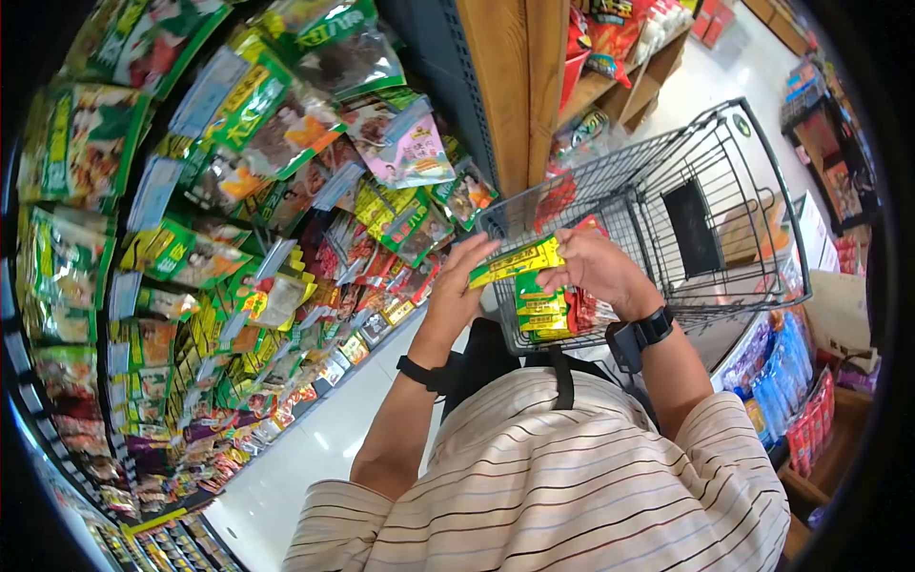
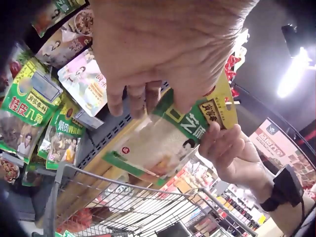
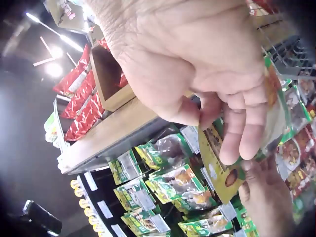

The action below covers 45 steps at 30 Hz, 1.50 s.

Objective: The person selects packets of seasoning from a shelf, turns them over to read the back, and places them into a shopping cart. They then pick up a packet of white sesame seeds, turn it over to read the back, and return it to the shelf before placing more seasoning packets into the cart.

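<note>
Between both hands is a green-and-yellow food packet (image 1: pixel 517 262) with a clear window showing pale contents (image 2: pixel 153 148). My left hand (image 1: pixel 456 291) pinches one end of it, the thumb in front and fingers behind in the left wrist view. At the other end, my right hand (image 1: pixel 602 272) grips the yellow top strip (image 3: pixel 216 170) between thumb and fingers. The packet is held tilted above the near end of a wire shopping cart (image 1: pixel 610 205). Below it, more yellow-and-green packets (image 1: pixel 539 310) and red ones show in the cart.
A shelf wall of hanging spice packets (image 1: pixel 276 124) fills the left side. A wooden post (image 1: pixel 515 86) stands beyond it. Shelves with red bags (image 1: pixel 610 38) are behind the cart. Blue and red packs (image 1: pixel 791 381) lie at the right.
</note>
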Tool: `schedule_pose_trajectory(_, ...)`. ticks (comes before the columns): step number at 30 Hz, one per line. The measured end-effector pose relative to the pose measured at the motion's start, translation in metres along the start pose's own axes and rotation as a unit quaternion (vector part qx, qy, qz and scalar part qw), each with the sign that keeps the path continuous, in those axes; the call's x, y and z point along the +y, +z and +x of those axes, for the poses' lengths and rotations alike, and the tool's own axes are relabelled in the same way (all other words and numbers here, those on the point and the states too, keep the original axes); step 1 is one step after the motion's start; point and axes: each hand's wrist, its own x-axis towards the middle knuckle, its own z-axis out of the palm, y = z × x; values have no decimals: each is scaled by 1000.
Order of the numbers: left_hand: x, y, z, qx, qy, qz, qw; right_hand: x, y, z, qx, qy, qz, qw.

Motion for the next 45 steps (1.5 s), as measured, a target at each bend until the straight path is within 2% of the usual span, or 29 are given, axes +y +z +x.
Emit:
schedule_pose_trajectory(1,1,-4,-6,-1,15,-13,1000,0,7,0,-11,6,-13,1000)
schedule_pose_trajectory(2,4,-4,-12,44,25,-59,997,0,16,-1,-12,3,-1,1000)
schedule_pose_trajectory(4,9,-11,-24,105,-148,-159,970,-6,34,-1,13,-27,-71,997)
schedule_pose_trajectory(5,11,-14,-32,131,-235,-210,940,-8,39,-1,29,-39,-106,993)
schedule_pose_trajectory(9,28,-32,-38,194,-197,-404,872,-14,52,-1,75,-106,-222,966)
schedule_pose_trajectory(12,42,-40,-42,218,-174,-464,841,-14,68,-2,25,-113,-277,954)
schedule_pose_trajectory(17,53,-42,-42,233,-148,-476,835,-8,94,0,-29,-53,-368,928)
schedule_pose_trajectory(25,76,-47,-48,256,-124,-463,840,-15,121,-11,10,-95,-362,927)
schedule_pose_trajectory(28,84,-53,-61,223,-200,-367,881,-22,130,-19,39,-121,-336,933)
schedule_pose_trajectory(30,90,-52,-63,207,-197,-344,894,-27,129,-20,29,-127,-324,937)
schedule_pose_trajectory(34,109,-43,-63,185,-145,-362,902,-33,137,-30,22,-129,-309,942)
schedule_pose_trajectory(38,112,-36,-61,179,-110,-391,896,-35,138,-36,22,-138,-352,925)
schedule_pose_trajectory(45,117,-30,-61,209,-72,-380,898,-37,140,-46,5,-158,-359,920)
